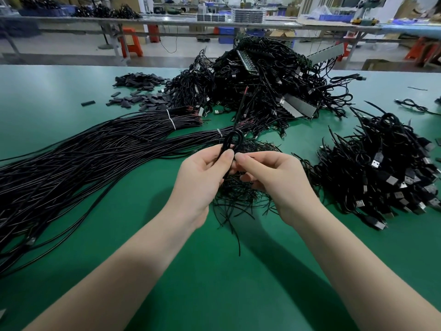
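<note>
Head view: both hands are raised over the middle of the green table (214, 271), working one black cable (232, 139). The left hand (202, 177) pinches the cable's folded loop between thumb and fingers. The right hand (274, 177) is curled and pinches the same cable just below the loop. The loop stands above the thumbs, and one end of the cable rises from it towards the far heap.

A loose pile of short black ties (243, 199) lies on the table under the hands. To the left lie long cable bundles (95, 151) bound with white ties. To the right is a heap of USB cables (381, 175). Behind, a big heap (262, 75) mixes cables and circuit strips, with black sleeve pieces (140, 99) beside it.

On the far bench, a blue bin (43, 11) has black cables heaped above it. Another blue bin (334, 17) sits to the right, and what it holds is too blurred to tell.
</note>
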A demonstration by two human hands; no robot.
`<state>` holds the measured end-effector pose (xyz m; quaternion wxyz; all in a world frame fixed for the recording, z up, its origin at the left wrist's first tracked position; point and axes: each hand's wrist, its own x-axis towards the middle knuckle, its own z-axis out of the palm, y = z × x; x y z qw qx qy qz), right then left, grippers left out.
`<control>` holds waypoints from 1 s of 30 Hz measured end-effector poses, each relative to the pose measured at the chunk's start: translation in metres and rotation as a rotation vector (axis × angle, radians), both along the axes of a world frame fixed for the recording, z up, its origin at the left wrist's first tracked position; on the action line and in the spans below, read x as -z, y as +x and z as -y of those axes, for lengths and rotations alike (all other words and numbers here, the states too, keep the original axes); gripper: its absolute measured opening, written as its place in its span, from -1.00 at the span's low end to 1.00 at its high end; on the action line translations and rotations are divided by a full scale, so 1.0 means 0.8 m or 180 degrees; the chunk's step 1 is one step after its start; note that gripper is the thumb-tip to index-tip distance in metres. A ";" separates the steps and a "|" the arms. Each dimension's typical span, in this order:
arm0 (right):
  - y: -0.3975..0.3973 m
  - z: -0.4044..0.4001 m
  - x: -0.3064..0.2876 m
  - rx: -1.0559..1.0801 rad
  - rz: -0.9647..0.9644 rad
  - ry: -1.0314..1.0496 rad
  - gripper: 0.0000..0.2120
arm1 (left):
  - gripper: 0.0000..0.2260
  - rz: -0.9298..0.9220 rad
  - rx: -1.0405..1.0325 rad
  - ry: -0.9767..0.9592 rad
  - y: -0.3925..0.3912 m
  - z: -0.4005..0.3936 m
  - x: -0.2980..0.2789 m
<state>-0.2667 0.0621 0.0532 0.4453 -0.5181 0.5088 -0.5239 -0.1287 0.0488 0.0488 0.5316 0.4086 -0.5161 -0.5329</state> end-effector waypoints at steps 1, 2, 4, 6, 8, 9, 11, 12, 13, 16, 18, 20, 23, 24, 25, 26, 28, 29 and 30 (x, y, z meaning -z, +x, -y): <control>0.001 0.000 -0.001 0.0011 0.0051 0.0069 -0.91 | -0.81 0.0008 0.0018 -0.0087 0.000 0.000 0.000; 0.001 -0.001 -0.002 0.0025 0.0102 0.0102 -0.90 | -0.80 0.0013 0.0038 -0.0176 -0.001 -0.001 -0.001; 0.003 -0.001 -0.003 0.0059 0.0203 0.0098 -0.91 | -0.77 0.0027 0.0047 -0.0343 -0.001 -0.003 0.000; 0.005 -0.003 -0.003 0.0054 0.0376 0.0159 -0.92 | -0.75 0.0069 0.0002 -0.0482 -0.002 -0.004 0.001; 0.007 -0.003 -0.003 0.0079 0.0549 0.0221 -0.92 | -0.76 0.0154 -0.0079 -0.0588 -0.004 -0.005 0.003; 0.007 -0.003 -0.003 0.0102 0.0588 0.0217 -0.92 | -0.78 0.0187 -0.0135 -0.0637 -0.005 -0.006 0.005; 0.008 -0.004 -0.003 0.0095 0.0513 0.0084 -0.91 | -0.79 0.0196 -0.0246 -0.0713 -0.007 -0.007 0.007; 0.008 -0.004 -0.004 0.0081 0.0394 -0.0054 -0.90 | -0.79 0.0180 -0.0281 -0.0716 -0.007 -0.008 0.008; 0.009 -0.004 -0.005 0.0093 0.0245 -0.0222 -0.89 | -0.79 0.0158 -0.0292 -0.0690 -0.008 -0.009 0.008; 0.010 -0.003 -0.003 0.0309 -0.0254 -0.0596 -0.90 | -0.83 0.0070 -0.0167 -0.0474 -0.008 -0.011 0.004; 0.010 -0.002 -0.001 0.0405 -0.0434 -0.0668 -0.89 | -0.86 0.0192 -0.0119 -0.0392 -0.006 -0.011 -0.002; 0.007 -0.002 -0.002 0.0362 -0.0483 -0.0688 -0.88 | -0.84 0.0457 -0.0086 -0.0373 -0.001 -0.009 -0.008; -0.007 0.002 -0.009 0.0043 -0.0537 -0.0617 -0.88 | -0.86 0.0702 0.0282 -0.0315 0.013 -0.003 -0.023; -0.012 0.002 -0.011 -0.0095 -0.0498 -0.0557 -0.89 | -0.89 0.0663 0.0500 -0.0193 0.018 -0.002 -0.029; -0.016 0.003 -0.013 -0.0238 -0.0442 -0.0493 -0.90 | -0.86 0.0631 0.0706 -0.0052 0.025 0.000 -0.034; -0.018 0.003 -0.015 -0.0381 -0.0400 -0.0446 -0.91 | -0.81 0.0573 0.0889 0.0106 0.030 0.000 -0.039; -0.022 0.003 -0.018 -0.0642 -0.0415 -0.0419 -0.90 | -0.72 0.0433 0.1114 0.0306 0.038 0.002 -0.044; -0.023 0.002 -0.020 -0.0748 -0.0456 -0.0415 -0.90 | -0.68 0.0387 0.1167 0.0355 0.039 0.002 -0.044; -0.024 0.001 -0.021 -0.0822 -0.0503 -0.0405 -0.90 | -0.65 0.0347 0.1182 0.0414 0.039 0.001 -0.045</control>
